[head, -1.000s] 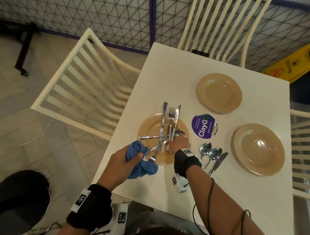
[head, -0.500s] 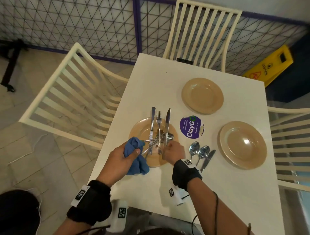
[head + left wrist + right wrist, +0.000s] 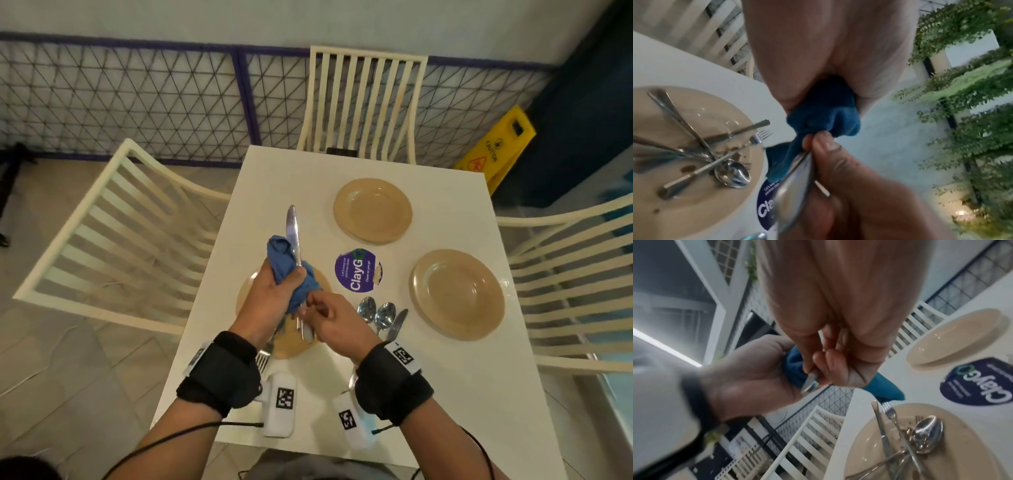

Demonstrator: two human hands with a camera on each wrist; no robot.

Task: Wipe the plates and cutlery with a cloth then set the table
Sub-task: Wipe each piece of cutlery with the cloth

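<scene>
Above the near plate I hold a table knife (image 3: pixel 292 229) upright, blade pointing away. My left hand (image 3: pixel 284 278) grips the blue cloth (image 3: pixel 281 255), which is wrapped round the knife's middle. My right hand (image 3: pixel 313 308) pinches the knife handle (image 3: pixel 809 383) at its near end. Below the hands lies the soiled tan plate (image 3: pixel 701 203) with a spoon (image 3: pixel 732 173), a fork (image 3: pixel 758 138) and other cutlery crossed on it. Two bare tan plates (image 3: pixel 373 209) (image 3: pixel 459 294) sit to the right. Two spoons (image 3: pixel 376 312) and a knife (image 3: pixel 398 322) lie on the table beside them.
The white table (image 3: pixel 428 394) carries a round purple ClayGo sticker (image 3: pixel 358 270). Cream slatted chairs stand at the left (image 3: pixel 113 233), far (image 3: pixel 366 102) and right (image 3: pixel 575 284) sides. A yellow caution sign (image 3: pixel 496 150) stands on the floor at the back right.
My right hand has lifted one knife off the soiled plate. My left hand has raised the cloth and closed it round the knife. Both hands are now above the plate.
</scene>
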